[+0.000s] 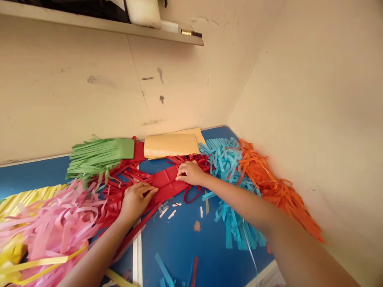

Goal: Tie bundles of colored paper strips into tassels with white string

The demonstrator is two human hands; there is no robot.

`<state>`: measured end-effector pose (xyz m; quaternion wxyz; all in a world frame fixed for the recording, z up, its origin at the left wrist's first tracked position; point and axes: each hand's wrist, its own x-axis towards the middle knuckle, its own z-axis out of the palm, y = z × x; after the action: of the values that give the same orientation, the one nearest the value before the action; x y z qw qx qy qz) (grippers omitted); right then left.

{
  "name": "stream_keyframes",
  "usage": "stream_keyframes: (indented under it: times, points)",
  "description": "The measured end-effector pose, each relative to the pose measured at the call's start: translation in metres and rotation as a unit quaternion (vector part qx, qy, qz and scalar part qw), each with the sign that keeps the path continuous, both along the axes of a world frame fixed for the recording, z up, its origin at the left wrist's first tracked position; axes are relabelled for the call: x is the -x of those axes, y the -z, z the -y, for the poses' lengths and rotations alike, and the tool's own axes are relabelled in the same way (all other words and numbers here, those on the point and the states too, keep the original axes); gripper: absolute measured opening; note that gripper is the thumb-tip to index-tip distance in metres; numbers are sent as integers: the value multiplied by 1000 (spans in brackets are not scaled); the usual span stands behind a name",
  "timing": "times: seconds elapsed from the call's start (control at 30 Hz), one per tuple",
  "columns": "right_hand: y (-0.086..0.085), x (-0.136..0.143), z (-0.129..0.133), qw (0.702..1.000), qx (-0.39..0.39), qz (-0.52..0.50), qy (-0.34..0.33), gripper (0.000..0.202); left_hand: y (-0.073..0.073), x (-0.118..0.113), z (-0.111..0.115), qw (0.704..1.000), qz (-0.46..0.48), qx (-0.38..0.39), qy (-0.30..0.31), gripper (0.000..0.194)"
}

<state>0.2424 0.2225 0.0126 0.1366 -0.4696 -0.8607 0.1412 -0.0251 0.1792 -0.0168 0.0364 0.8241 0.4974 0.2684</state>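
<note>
A red fringed tissue paper [164, 183] lies on the blue table, its uncut band stretched between my hands. Cut strips trail from both ends of the band, and creases run across its middle. At the left end, my left hand [137, 199] pinches the band between thumb and fingers. My right hand [191, 173] is closed on the upper right part, with thumb and index finger meeting at the paper. More red strips lie behind and beneath my left hand.
Green fringe [101, 155], pink fringe [66, 215] and yellow fringe [14, 247] lie left. Folded tan paper [170, 145] rests by the wall. Light blue fringe [224, 159] and orange fringe [281, 191] lie right. White scraps [171, 214] are scattered in front. A shelf [89, 22] juts out above.
</note>
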Motion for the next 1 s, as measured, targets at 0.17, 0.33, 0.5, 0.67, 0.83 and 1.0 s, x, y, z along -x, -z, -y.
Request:
stream_keyframes:
  times: [0.17,0.33,0.5,0.67,0.83,1.0]
  points:
    - [-8,9,0,999,22,25,36,12,-10,-10,-1,998,-35,11,-49,29]
    - [-17,19,3,998,-13,67,12,5,-31,-20,1,994,-107,-25,-3,20]
    - [-11,20,10,966,-171,135,-140,23,-38,-36,4,980,-162,-65,98,26]
    - [-4,22,3,959,-199,143,-144,26,-29,-52,-2,974,-172,-115,89,27]
    - [-8,26,21,966,-211,113,-99,25,-37,-51,-11,968,-184,-150,85,28]
    - [0,25,57,955,-211,159,-135,26,-79,-27,-32,961,-209,-177,44,26]
